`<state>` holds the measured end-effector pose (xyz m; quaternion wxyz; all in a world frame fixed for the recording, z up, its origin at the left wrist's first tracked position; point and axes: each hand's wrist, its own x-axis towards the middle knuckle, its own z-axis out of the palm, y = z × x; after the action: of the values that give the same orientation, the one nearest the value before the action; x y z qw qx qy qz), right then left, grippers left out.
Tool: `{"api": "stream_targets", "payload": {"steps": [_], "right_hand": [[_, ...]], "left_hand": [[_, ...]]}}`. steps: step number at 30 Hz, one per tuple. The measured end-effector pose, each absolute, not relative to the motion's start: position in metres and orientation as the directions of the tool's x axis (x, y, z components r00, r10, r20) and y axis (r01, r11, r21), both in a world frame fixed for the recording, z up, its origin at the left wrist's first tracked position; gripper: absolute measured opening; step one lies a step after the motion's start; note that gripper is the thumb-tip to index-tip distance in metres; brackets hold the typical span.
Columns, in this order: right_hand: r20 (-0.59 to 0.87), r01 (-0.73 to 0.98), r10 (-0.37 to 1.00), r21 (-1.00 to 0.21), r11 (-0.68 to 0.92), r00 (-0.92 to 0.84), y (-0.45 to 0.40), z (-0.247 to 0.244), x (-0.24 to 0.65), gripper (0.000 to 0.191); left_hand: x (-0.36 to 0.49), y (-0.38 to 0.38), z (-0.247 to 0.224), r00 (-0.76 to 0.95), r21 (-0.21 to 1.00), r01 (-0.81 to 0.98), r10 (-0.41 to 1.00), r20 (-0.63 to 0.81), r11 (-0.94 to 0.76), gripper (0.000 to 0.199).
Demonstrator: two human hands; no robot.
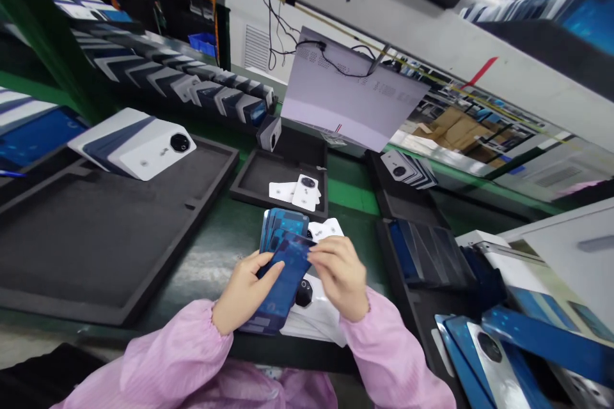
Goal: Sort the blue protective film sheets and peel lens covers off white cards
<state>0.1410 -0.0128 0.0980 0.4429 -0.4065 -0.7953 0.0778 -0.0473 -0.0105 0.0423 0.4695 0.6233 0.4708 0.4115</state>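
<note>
blue, glossy film sheet (284,278) sits between both hands, tilted up toward the camera, likely so its face can be checked. left hand (244,291) curls under and around the sheet's left edge, thumb laid across the front, fingers closed on it from behind; not spread. right hand (338,275) is bent over the sheet's upper right corner, fingertips bunched in a pinch at that edge, as if working a tab or liner, though the exact contact is too small to tell. behind the held sheet, a fanned stack of blue sheets (283,227) stands just past the left fingers, touching or nearly so. under the hands lie white phone back covers (314,313) with a round black camera ring, flat on the green table (357,195), kept close. pink sleeves (192,348) cover both wrists. farther out, a small black foam tray (268,176) holds a few white covers; a big black foam tray (96,236) on the left carries a leaning stack of white covers (137,144). to the right, dark sheets lie overlapped in another tray (432,252). a row of upright covers (192,86) runs along the back.
</note>
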Motion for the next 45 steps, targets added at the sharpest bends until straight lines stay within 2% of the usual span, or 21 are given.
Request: {"api": "stream_targets", "payload": {"steps": [2,4,5,6,8,10,12,18,21,25,28,32,35,40,43,45], "right_hand": [[0.659,0.312,0.749,-0.699,0.643,-0.068,-0.007,0.11,0.152,0.012],[0.556,0.071,0.822,-0.831,0.552,0.119,0.001,0.116,0.17,0.007],[0.475,0.005,0.866,-0.877,0.48,0.158,0.007,0.116,0.18,0.004],[0.384,-0.013,0.909,-0.92,0.391,0.162,0.015,0.113,0.191,0.005],[0.227,0.064,0.964,-0.973,0.22,0.137,0.034,0.098,0.212,0.014],[0.166,0.204,0.981,-0.968,0.143,0.099,0.054,0.076,0.231,0.019],[0.156,0.295,0.986,-0.946,0.132,0.06,0.069,0.052,0.245,0.024],[0.057,0.497,0.996,-0.864,0.082,-0.066,0.059,0.008,0.256,0.03],[0.041,0.624,0.999,-0.781,0.017,0.024,0.026,0.005,0.257,0.023],[0.068,0.745,0.962,-0.648,-0.159,0.265,-0.029,0.007,0.26,0.021],[0.115,0.736,0.904,-0.627,-0.255,0.411,-0.06,0.012,0.267,0.022],[0.248,0.605,0.802,-0.778,-0.169,0.543,-0.073,0.023,0.289,0.026],[0.282,0.568,0.754,-0.81,-0.145,0.594,-0.071,0.027,0.306,0.027],[0.291,0.65,0.793,-0.742,-0.166,0.535,-0.068,0.01,0.312,0.028],[0.268,0.683,0.847,-0.716,-0.144,0.46,-0.069,-0.006,0.299,0.028],[0.233,0.717,0.896,-0.686,-0.124,0.379,-0.068,-0.014,0.285,0.034]], "left_hand": [[-0.05,-0.007,0.042,0.185,0.982,0.179,0.982,0.032,-0.066,0.025],[-0.056,-0.001,0.039,0.147,0.995,0.095,0.988,-0.043,0.03,0.025],[-0.06,0.002,0.037,0.137,0.995,0.028,0.985,-0.101,0.098,0.025],[-0.063,0.005,0.034,0.137,0.983,-0.048,0.976,-0.168,0.176,0.026],[-0.069,0.011,0.027,0.155,0.927,-0.191,0.943,-0.295,0.321,0.029],[-0.073,0.014,0.021,0.157,0.858,-0.299,0.909,-0.387,0.417,0.035],[-0.076,0.017,0.016,0.133,0.81,-0.364,0.887,-0.442,0.459,0.041],[-0.075,0.018,0.017,0.114,0.746,-0.435,0.853,-0.509,0.503,0.041],[-0.075,0.018,0.02,0.103,0.729,-0.436,0.834,-0.542,0.528,0.04],[-0.076,0.016,0.021,0.105,0.702,-0.429,0.803,-0.587,0.569,0.043],[-0.076,0.015,0.021,0.086,0.694,-0.416,0.785,-0.613,0.588,0.048],[-0.074,0.013,0.025,0.052,0.69,-0.379,0.759,-0.649,0.616,0.053],[-0.072,0.014,0.029,0.008,0.692,-0.353,0.741,-0.671,0.63,0.05],[-0.069,0.015,0.03,-0.064,0.695,-0.337,0.72,-0.691,0.636,0.05],[-0.068,0.015,0.028,-0.07,0.703,-0.329,0.727,-0.683,0.63,0.05],[-0.068,0.015,0.027,-0.089,0.707,-0.321,0.723,-0.685,0.63,0.05]]}}
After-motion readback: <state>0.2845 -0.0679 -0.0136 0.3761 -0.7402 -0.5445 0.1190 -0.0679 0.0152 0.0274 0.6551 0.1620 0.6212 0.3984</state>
